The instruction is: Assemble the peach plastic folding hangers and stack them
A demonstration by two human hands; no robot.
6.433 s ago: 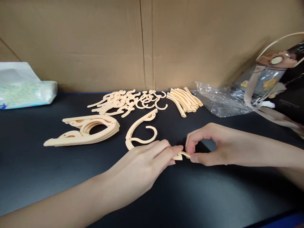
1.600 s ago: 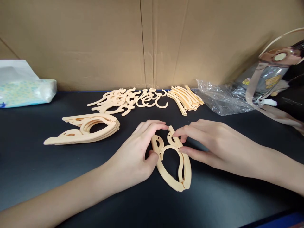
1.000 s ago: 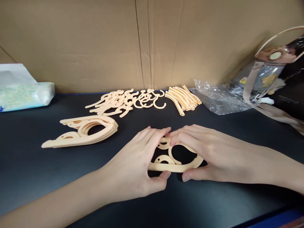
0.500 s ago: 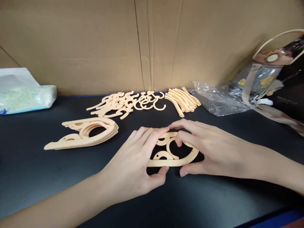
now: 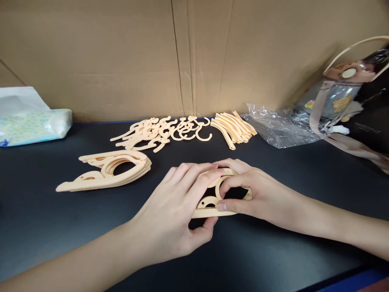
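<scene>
A cream plastic folding hanger [image 5: 203,212], folded flat, lies in front of me between my two hands. My left hand [image 5: 173,207] is around its left end, fingers over the far side and thumb at the near edge. At the rounded right end, my right hand [image 5: 261,188] pinches the curved hook part, with the thumb on the near side and a finger inside the loop. My fingers cover both ends of the hanger. Left of my hands rests a stack of folded hangers [image 5: 103,184].
Along the back lie a heap of loose cream hanger pieces [image 5: 148,132], several hooks [image 5: 206,139] and a bundle of curved bars [image 5: 235,126]. A clear plastic bag [image 5: 279,129] and a strapped bottle [image 5: 340,95] stand right; a tissue pack [image 5: 33,123] lies left. Cardboard [image 5: 121,61] rises behind.
My right hand has moved left and closed its thumb and finger on the hanger's hook part. The hanger has tilted slightly. My left hand has barely moved.
</scene>
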